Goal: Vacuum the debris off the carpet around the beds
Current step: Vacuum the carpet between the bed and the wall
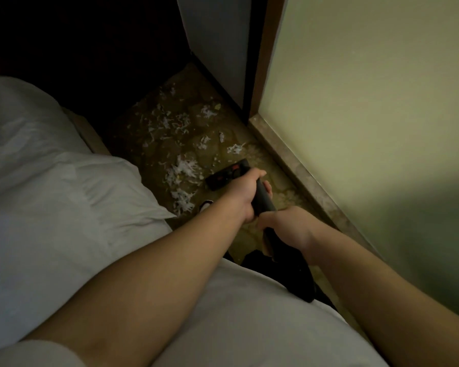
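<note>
White paper shreds [183, 169] litter the carpet [210, 152] between bed [64, 168] and wall [355, 102], the nearest clump just left of the vacuum head [224, 174]. Left grip [245, 193] wraps the wand [263, 200]; right grip [284, 225] clasps it nearer the body. Vacuuming looks barely begun. Next: steer the head left into that clump.

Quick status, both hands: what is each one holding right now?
Left hand: closed, gripping the vacuum wand.
Right hand: closed, gripping the same wand, nearer the body.
</note>
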The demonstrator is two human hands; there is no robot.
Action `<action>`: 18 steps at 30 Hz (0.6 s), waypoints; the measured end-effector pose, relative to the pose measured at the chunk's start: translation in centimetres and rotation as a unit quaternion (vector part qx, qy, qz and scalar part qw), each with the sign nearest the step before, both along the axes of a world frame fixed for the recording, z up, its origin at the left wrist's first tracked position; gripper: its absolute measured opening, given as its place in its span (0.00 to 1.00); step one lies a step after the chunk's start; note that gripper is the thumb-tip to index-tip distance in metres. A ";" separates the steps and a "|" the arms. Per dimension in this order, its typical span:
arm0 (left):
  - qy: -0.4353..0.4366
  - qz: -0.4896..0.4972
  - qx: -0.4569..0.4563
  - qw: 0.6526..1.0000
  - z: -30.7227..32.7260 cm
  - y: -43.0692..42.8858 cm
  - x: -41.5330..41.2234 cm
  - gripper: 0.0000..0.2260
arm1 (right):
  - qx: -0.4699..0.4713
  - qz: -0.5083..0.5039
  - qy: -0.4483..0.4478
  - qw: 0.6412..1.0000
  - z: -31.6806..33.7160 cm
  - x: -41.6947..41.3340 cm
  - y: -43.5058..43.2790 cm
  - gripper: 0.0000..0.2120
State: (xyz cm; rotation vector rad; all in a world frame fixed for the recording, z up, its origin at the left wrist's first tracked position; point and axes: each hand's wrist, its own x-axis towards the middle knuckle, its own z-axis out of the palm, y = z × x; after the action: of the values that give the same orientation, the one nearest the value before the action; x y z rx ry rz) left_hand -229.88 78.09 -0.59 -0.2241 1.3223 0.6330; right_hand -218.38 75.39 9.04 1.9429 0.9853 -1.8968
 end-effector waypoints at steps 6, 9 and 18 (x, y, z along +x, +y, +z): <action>-0.026 0.037 -0.016 0.999 -0.1 -1.2 3.6 0.07 | -0.001 0.011 -0.003 1.000 0.3 3.5 -0.9 0.12; -0.022 0.042 -0.018 0.999 -0.3 -1.3 2.4 0.08 | 0.005 0.033 -0.012 0.999 0.3 2.4 -0.5 0.11; 0.023 0.095 -0.009 0.995 0.0 1.4 -8.5 0.11 | -0.012 0.076 0.016 0.997 -0.6 -7.6 3.6 0.09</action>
State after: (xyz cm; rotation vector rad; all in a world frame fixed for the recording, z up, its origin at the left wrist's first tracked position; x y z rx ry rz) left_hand -238.35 79.47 -0.58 -0.3563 1.3611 0.7907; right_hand -225.95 78.95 8.44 1.7744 1.0804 -1.8523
